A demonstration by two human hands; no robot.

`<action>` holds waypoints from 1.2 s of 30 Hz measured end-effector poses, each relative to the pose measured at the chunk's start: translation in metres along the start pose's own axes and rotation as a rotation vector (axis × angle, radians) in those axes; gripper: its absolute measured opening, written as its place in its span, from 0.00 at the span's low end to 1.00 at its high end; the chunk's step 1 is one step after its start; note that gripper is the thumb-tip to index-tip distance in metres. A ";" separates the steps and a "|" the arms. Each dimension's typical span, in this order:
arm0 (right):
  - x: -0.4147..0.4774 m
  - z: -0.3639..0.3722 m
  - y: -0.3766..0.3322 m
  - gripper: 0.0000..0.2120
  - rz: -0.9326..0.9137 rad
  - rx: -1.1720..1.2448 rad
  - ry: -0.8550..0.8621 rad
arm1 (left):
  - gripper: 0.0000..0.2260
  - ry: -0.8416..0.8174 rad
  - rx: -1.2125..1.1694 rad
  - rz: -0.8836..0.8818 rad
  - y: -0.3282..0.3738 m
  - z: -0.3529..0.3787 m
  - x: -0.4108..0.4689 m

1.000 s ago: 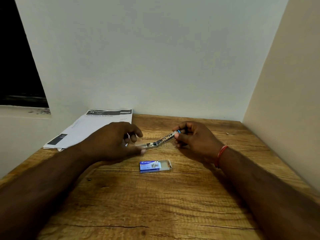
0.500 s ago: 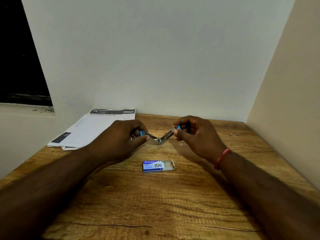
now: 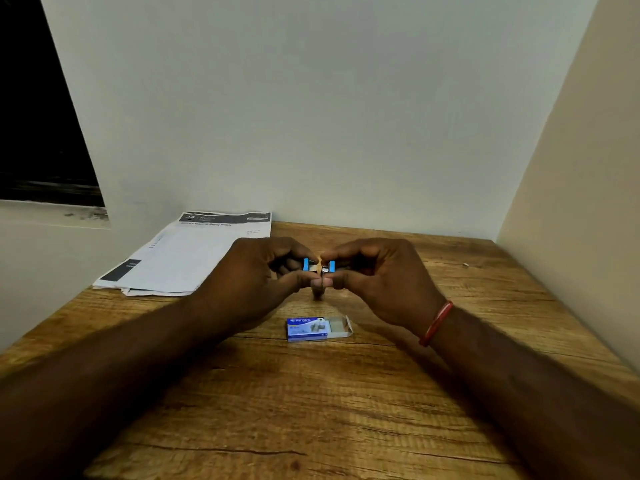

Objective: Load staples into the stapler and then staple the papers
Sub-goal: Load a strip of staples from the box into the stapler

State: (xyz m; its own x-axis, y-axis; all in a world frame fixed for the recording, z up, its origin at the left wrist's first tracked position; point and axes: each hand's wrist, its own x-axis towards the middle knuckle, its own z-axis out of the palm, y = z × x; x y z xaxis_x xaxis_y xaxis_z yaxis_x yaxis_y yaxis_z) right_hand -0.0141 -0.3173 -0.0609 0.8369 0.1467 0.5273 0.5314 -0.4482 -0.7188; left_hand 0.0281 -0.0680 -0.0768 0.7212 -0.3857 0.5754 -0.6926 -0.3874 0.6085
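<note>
A small blue and metal stapler (image 3: pixel 319 265) is held above the wooden table (image 3: pixel 311 393), folded nearly closed between my hands. My left hand (image 3: pixel 263 271) grips its left half with curled fingers. My right hand (image 3: pixel 377 271) grips its right half the same way, and both thumbs meet under the hinge. Most of the stapler is hidden by my fingers. A blue staple box (image 3: pixel 317 328) lies open on the table just in front of my hands, its tray slid out to the right. The printed papers (image 3: pixel 194 254) lie at the back left.
Walls close the table in at the back and on the right (image 3: pixel 571 202). A dark window opening (image 3: pixel 38 116) is at the upper left. A tiny pale scrap (image 3: pixel 465 265) lies near the right wall.
The stapler was spread out flat a second ago. My hands have brought its two halves together, and both hands have moved toward each other and slightly up.
</note>
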 end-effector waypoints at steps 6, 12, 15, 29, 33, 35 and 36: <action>-0.002 0.002 0.000 0.15 -0.051 -0.068 -0.012 | 0.11 -0.036 0.069 0.022 0.006 -0.002 -0.004; -0.003 0.006 -0.002 0.14 -0.142 -0.233 -0.015 | 0.11 -0.041 0.107 0.059 0.006 0.000 -0.007; -0.002 0.007 0.002 0.14 -0.171 -0.247 0.017 | 0.12 0.006 0.075 0.047 0.003 0.002 -0.004; 0.000 0.003 0.014 0.23 -0.022 -0.212 -0.035 | 0.11 -0.032 0.294 -0.190 -0.005 0.005 0.002; 0.006 -0.014 0.016 0.12 -0.011 -0.221 -0.088 | 0.11 -0.042 0.341 -0.239 -0.007 0.003 0.003; 0.007 -0.023 0.018 0.08 0.027 -0.242 -0.219 | 0.11 -0.065 0.363 -0.248 -0.007 0.002 0.004; 0.006 -0.025 0.019 0.07 0.054 -0.261 -0.290 | 0.11 -0.069 0.372 -0.254 -0.007 0.001 0.004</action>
State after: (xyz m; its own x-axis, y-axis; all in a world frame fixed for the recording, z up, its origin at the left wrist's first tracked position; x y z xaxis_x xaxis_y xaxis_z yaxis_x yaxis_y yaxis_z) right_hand -0.0020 -0.3471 -0.0596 0.8848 0.3433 0.3152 0.4659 -0.6656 -0.5830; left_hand 0.0356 -0.0679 -0.0792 0.8753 -0.2890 0.3878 -0.4596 -0.7465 0.4811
